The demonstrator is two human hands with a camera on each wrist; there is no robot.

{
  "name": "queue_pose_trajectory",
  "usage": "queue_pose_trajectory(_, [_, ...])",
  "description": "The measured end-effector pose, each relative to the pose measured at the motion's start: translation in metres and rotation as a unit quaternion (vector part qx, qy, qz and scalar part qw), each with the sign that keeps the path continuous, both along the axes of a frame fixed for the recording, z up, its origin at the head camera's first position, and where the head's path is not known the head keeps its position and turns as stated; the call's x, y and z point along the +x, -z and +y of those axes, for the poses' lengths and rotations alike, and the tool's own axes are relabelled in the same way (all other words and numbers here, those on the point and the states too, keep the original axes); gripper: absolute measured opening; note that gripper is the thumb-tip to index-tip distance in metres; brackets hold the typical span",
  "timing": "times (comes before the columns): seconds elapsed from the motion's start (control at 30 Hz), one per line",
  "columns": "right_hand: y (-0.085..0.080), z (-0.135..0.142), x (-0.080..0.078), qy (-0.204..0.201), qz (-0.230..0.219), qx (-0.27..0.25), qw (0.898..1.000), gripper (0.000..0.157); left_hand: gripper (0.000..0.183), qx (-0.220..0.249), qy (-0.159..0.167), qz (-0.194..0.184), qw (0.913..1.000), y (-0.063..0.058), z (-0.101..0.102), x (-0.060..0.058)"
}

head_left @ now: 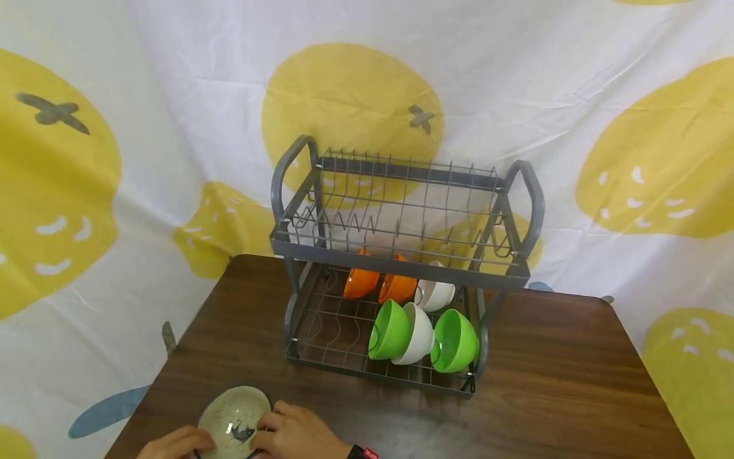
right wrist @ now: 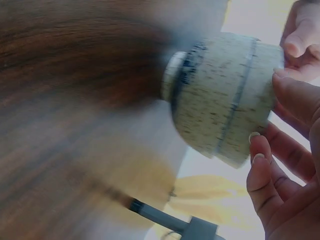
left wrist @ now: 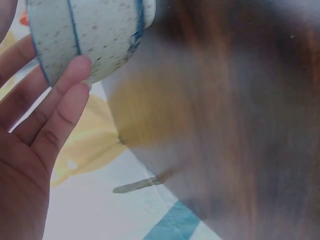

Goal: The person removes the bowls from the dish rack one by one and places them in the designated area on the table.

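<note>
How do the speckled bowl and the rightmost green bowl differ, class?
The speckled bowl is pale with bluish bands; the rightmost green bowl is plain. The speckled bowl opens upward, held by left hand and right hand; the green bowl lies tipped in the rack. Both are round.

No word, number or brand can be read in any of the views. A small red tag (head_left: 371, 453) stands on the dark wristband (head_left: 356, 452) just behind the right hand (head_left: 299, 432), at the near edge of the scene; its pale marks may be lettering, too small and blurred to make out.
</note>
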State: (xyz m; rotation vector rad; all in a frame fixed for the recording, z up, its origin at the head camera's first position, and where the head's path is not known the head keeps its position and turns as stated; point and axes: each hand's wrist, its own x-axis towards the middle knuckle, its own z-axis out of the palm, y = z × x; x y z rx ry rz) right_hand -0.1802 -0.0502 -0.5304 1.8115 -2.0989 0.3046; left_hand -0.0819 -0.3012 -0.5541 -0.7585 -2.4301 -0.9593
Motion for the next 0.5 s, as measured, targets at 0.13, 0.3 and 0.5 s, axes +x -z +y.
queue_pose_trajectory(0.13, [-0.011, 0.006, 0.001, -0.004, -0.016, -0.020, 1.000, 0.017, 0.044, 0.009, -0.052, -0.014, 0.9985, -0.010, 0.004, -0.001])
queue_pose_trajectory(0.3, [-0.033, 0.018, 0.001, -0.002, -0.028, -0.049, 0.998, 0.014, 0.045, -0.008, -0.079, 0.034, 0.9962, -0.020, 0.013, -0.012])
queue_pose_trajectory(0.5, [-0.054, 0.039, 0.001, 0.007, -0.098, -0.096, 0.991, 0.018, 0.042, 0.011, -0.039, 0.047, 0.9981, -0.033, 0.036, -0.030])
